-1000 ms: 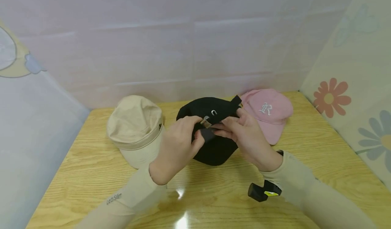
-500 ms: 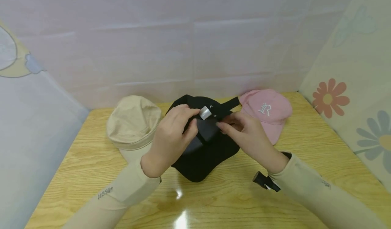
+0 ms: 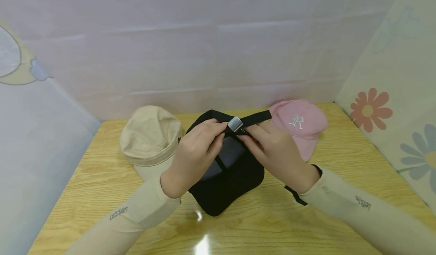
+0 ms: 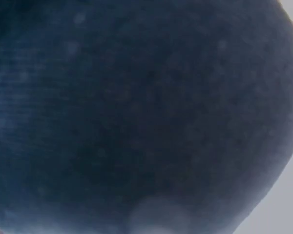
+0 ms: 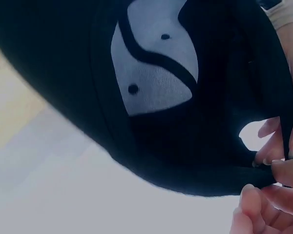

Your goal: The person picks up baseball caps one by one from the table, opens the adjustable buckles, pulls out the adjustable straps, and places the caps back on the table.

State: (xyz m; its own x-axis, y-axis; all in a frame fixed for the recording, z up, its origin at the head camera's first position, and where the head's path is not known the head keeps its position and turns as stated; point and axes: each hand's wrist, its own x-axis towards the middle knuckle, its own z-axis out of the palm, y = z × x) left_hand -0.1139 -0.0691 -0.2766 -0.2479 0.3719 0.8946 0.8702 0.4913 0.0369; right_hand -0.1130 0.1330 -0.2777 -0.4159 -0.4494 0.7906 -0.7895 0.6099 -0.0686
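Left hand (image 3: 193,153) and right hand (image 3: 281,153) pinch the cap (image 3: 221,194) beside its buckle (image 3: 235,124); strap (image 3: 257,118) seems threaded, end not tucked

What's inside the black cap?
Inside the black cap are grey lining, a dark curved band and two dark dots. From above, the left grip hides part of it.

A pale lilac wall (image 3: 218,50) is spanning the far side, showing horizontal creases. On the left, a whitish-blue wall (image 3: 41,141) is carrying a yellow-edged print (image 3: 25,66); on the right, a cream wall (image 3: 391,62) is bearing a red flower (image 3: 369,110) and a grey-blue flower (image 3: 420,153). A wood-grained table (image 3: 98,171) is stretching between them, its near part reflecting bright light (image 3: 202,244).
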